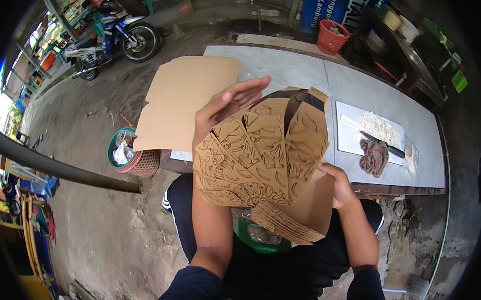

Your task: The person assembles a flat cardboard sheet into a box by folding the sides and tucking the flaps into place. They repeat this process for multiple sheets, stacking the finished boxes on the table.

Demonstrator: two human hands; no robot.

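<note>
A brown cardboard craft piece [262,151], folded into facets with dark leaf and flower patterns, is held up over my lap. Black strips run along its top edge, and a stepped, layered flap hangs at its lower end. My right hand [338,186] grips its right edge, thumb on the near side and the other fingers mostly hidden. Behind its upper left edge, my left hand [234,99] has its fingers stretched out. The left forearm passes behind the piece, and whether the palm touches it cannot be seen.
A plain cardboard sheet [183,102] overhangs the left end of the white-topped table [287,66]. On the right lie a white board [345,138] with pale chopped bits, a knife [393,150] and a crumpled cloth [374,157]. A basket [145,163] stands on the floor, left.
</note>
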